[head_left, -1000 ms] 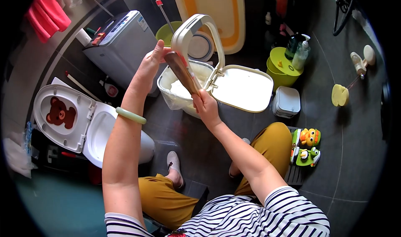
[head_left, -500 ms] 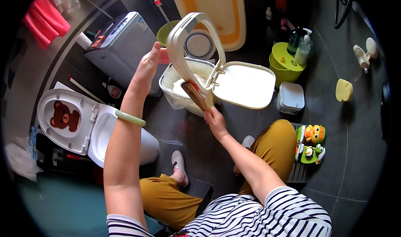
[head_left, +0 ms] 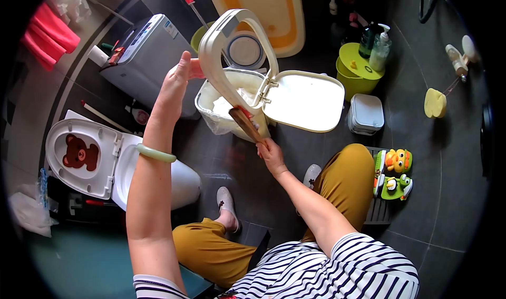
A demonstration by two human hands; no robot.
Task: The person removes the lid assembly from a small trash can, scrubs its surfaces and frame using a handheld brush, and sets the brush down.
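Observation:
A white trash can (head_left: 206, 101) stands on the floor in front of me, a bag lining it. Its rim frame (head_left: 212, 62) is tilted up, and its lid (head_left: 304, 103) hangs open to the right. My left hand (head_left: 178, 76) holds the frame's left side, thumb raised and fingertips hidden behind it. My right hand (head_left: 271, 155) is closed around the lower end of a wooden-backed brush (head_left: 245, 124). The brush lies against the lower part of the frame; its far face is mostly hidden, with some red and white showing there.
To the left are a toilet (head_left: 158, 175) and a grey washing machine (head_left: 150, 62). A folded tub (head_left: 287, 20) leans behind the can. On the right stand a green bucket (head_left: 358, 83), a white box (head_left: 366, 112) and toy-decorated slippers (head_left: 392, 175).
The view has shifted slightly, so most things sit a little higher and further left. Both hands keep their places on the frame and the brush.

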